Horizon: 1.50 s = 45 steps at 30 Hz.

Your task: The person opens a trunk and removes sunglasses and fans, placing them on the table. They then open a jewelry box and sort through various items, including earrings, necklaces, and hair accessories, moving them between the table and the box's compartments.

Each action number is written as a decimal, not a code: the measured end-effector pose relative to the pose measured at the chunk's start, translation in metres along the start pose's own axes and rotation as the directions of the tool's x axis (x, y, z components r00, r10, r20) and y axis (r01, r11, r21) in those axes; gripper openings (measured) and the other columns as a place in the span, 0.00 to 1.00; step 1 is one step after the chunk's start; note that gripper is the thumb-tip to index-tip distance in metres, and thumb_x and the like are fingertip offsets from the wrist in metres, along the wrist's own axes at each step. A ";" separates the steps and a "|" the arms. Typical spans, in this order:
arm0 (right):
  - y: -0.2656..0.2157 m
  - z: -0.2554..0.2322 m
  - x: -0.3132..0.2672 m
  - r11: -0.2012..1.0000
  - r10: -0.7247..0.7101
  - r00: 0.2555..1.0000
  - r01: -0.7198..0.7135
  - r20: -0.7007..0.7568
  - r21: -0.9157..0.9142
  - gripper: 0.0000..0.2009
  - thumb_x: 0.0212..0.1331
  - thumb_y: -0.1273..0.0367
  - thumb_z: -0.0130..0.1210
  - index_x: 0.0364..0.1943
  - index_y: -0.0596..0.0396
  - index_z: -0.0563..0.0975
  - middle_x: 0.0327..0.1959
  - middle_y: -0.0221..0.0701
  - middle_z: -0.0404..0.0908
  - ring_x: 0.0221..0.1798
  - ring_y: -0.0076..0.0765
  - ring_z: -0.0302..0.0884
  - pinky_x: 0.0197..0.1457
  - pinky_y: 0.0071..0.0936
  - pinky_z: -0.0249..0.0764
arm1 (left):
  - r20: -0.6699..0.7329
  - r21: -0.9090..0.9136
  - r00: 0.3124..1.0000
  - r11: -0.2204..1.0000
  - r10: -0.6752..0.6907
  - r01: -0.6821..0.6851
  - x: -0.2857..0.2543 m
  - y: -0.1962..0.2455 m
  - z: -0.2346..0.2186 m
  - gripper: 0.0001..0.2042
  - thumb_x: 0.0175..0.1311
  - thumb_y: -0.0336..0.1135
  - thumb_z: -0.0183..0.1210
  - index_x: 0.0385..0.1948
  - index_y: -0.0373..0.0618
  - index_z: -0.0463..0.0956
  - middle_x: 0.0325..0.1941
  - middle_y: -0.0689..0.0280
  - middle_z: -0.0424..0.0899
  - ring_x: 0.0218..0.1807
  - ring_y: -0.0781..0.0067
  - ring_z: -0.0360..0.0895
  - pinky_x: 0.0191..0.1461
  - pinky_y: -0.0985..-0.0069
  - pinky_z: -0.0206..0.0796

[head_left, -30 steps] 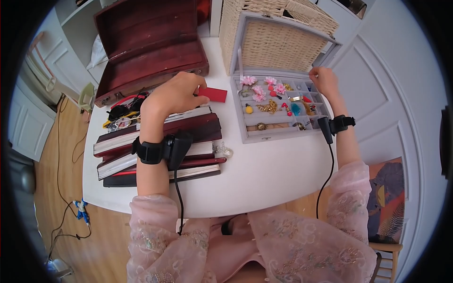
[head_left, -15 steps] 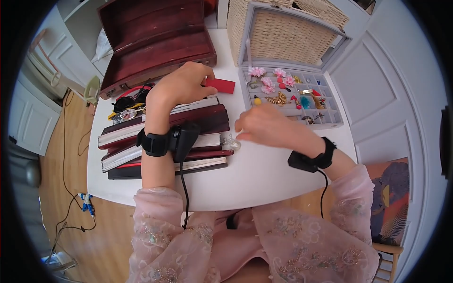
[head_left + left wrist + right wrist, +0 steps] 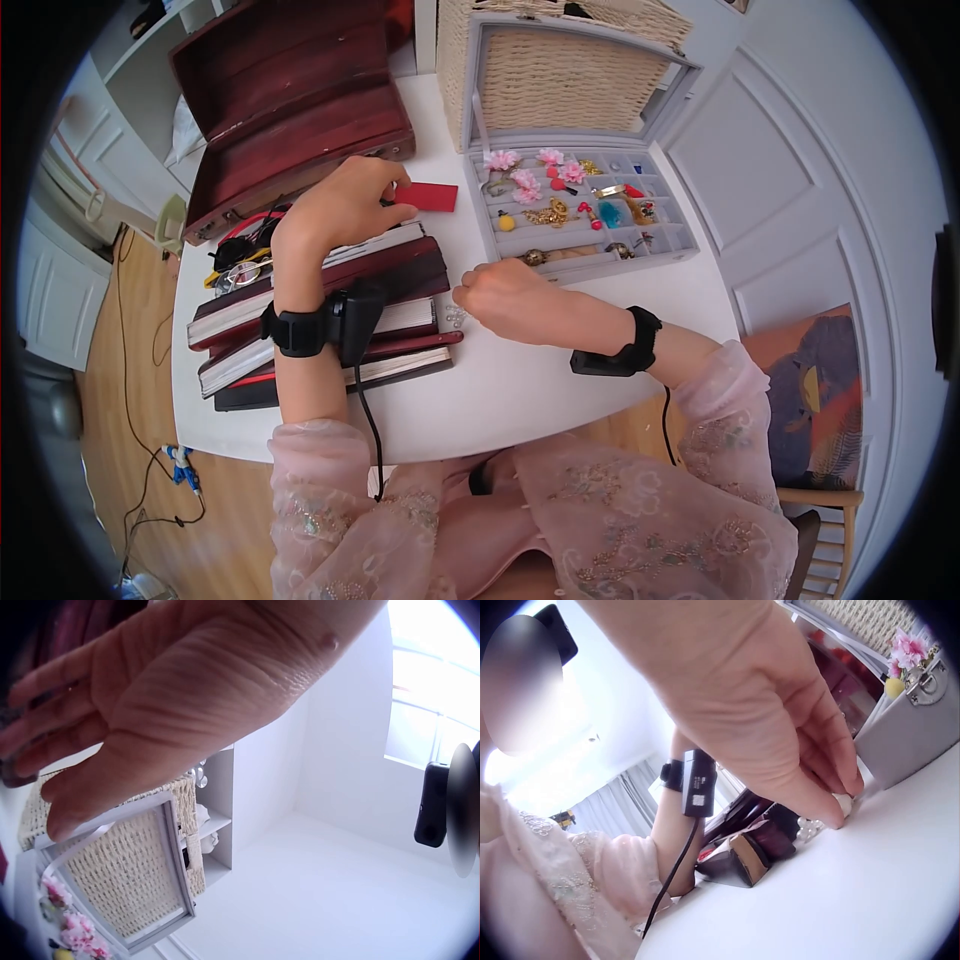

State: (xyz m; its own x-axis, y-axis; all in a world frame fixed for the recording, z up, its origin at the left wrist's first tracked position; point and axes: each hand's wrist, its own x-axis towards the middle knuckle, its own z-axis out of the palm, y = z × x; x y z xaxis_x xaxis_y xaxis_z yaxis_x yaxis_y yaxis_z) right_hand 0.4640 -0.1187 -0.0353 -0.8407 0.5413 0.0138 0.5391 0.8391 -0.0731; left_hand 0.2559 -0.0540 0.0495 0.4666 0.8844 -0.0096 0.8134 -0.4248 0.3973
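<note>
My right hand (image 3: 510, 300) is low over the white table, just in front of the jewelry box (image 3: 683, 238). In the right wrist view its thumb and fingertips pinch a whitish part of a pearl-beaded piece (image 3: 808, 827), whose beads trail onto the table beside the books; the fingers hide the rest. My left hand (image 3: 345, 205) hovers over the far side of the stacked books (image 3: 350, 270), palm down, its fingers extended in the left wrist view. Close by its thumb and forefinger lies a flat red rectangular item (image 3: 435, 197).
Pink flowers (image 3: 526, 184), gold chains and other trinkets fill the jewelry box, its lid raised against a wicker basket (image 3: 455, 80). An open dark red suitcase (image 3: 300, 130) stands at the back left, with glasses (image 3: 240, 275) in front of it.
My right hand has left the jewelry box's right side, swung left and toward me, and taken hold of the pearl-beaded piece. The left hand stays over the books.
</note>
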 end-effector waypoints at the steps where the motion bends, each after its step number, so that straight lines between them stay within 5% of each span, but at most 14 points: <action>1: 0.000 0.000 0.000 1.000 -0.001 1.000 0.001 0.003 0.008 0.07 0.39 0.78 0.55 0.27 0.64 0.75 0.24 0.40 0.76 0.32 0.46 0.77 0.33 0.39 0.73 | -0.006 -0.007 1.000 1.000 -0.001 0.001 0.001 -0.002 0.002 0.17 0.51 0.39 0.64 0.41 0.38 0.78 0.37 0.53 0.81 0.40 0.54 0.79 0.44 0.67 0.70; 9: -0.006 -0.011 -0.008 0.993 0.062 0.996 -0.055 -0.062 0.103 0.08 0.38 0.77 0.54 0.28 0.62 0.74 0.25 0.39 0.76 0.32 0.46 0.77 0.34 0.39 0.73 | -0.006 -0.010 1.000 1.000 0.025 -0.025 0.000 0.001 0.001 0.17 0.52 0.39 0.64 0.40 0.37 0.78 0.37 0.52 0.82 0.41 0.54 0.79 0.46 0.67 0.70; 13: 0.009 -0.045 -0.026 0.947 0.225 0.967 -0.188 -0.120 0.262 0.08 0.39 0.75 0.55 0.29 0.58 0.75 0.27 0.39 0.77 0.33 0.48 0.77 0.36 0.42 0.72 | -0.009 -0.006 0.999 0.999 0.049 -0.049 0.001 -0.004 0.004 0.16 0.52 0.38 0.63 0.40 0.38 0.77 0.36 0.53 0.82 0.38 0.56 0.79 0.43 0.68 0.70; 20: 0.091 -0.088 -0.087 0.786 0.608 0.713 -0.603 -0.350 0.136 0.09 0.40 0.72 0.57 0.29 0.57 0.75 0.23 0.38 0.78 0.30 0.44 0.78 0.35 0.35 0.72 | -0.035 -0.004 0.997 0.998 0.069 -0.069 0.000 -0.006 0.005 0.15 0.53 0.37 0.62 0.40 0.38 0.77 0.34 0.54 0.82 0.34 0.58 0.79 0.39 0.69 0.71; 23: 0.126 -0.082 -0.126 0.724 0.651 0.640 -0.685 -0.407 0.080 0.09 0.39 0.71 0.58 0.27 0.57 0.76 0.22 0.39 0.78 0.29 0.44 0.78 0.34 0.35 0.72 | -0.032 0.003 0.997 0.998 0.068 -0.068 0.001 -0.007 0.004 0.15 0.53 0.36 0.62 0.40 0.38 0.77 0.34 0.54 0.82 0.34 0.59 0.79 0.39 0.69 0.71; 25: 0.138 -0.079 -0.148 0.543 0.821 0.509 -0.836 -0.259 0.080 0.09 0.37 0.69 0.59 0.26 0.56 0.77 0.24 0.40 0.79 0.33 0.47 0.78 0.38 0.37 0.73 | -0.031 -0.002 0.997 0.997 0.071 -0.071 0.001 -0.006 0.003 0.15 0.53 0.36 0.62 0.40 0.38 0.77 0.34 0.54 0.82 0.34 0.59 0.79 0.39 0.69 0.71; 31: 0.157 -0.058 -0.181 0.385 0.923 0.386 -0.923 -0.010 -0.016 0.07 0.35 0.70 0.60 0.23 0.55 0.79 0.25 0.41 0.80 0.32 0.48 0.79 0.38 0.36 0.75 | -0.025 0.002 0.997 0.997 0.078 -0.078 0.003 -0.007 0.006 0.15 0.52 0.36 0.63 0.40 0.38 0.77 0.34 0.54 0.82 0.34 0.59 0.79 0.38 0.70 0.71; 38: 0.169 -0.046 -0.185 0.379 0.923 0.378 -0.925 0.077 -0.006 0.07 0.34 0.71 0.59 0.23 0.56 0.80 0.27 0.41 0.81 0.33 0.48 0.79 0.38 0.36 0.75 | 0.003 -0.026 0.999 0.999 0.047 -0.047 0.000 0.000 0.002 0.16 0.52 0.38 0.63 0.39 0.36 0.77 0.36 0.52 0.81 0.41 0.54 0.78 0.46 0.67 0.69; 45: 0.160 -0.050 -0.179 0.398 0.916 0.399 -0.916 -0.030 -0.045 0.07 0.33 0.73 0.60 0.22 0.55 0.80 0.27 0.41 0.81 0.34 0.49 0.79 0.39 0.37 0.75 | -0.001 -0.024 1.000 0.999 0.031 -0.031 -0.001 -0.002 0.002 0.17 0.52 0.38 0.63 0.40 0.36 0.77 0.37 0.52 0.81 0.41 0.54 0.78 0.45 0.67 0.70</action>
State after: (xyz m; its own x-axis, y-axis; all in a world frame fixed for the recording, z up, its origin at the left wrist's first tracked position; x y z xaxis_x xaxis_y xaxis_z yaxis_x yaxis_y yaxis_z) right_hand 0.7031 -0.0782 0.0003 0.1601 0.9866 -0.0315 0.9871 -0.1601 0.0028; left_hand 0.2545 -0.0540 0.0469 0.4917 0.8708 0.0035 0.7898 -0.4476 0.4193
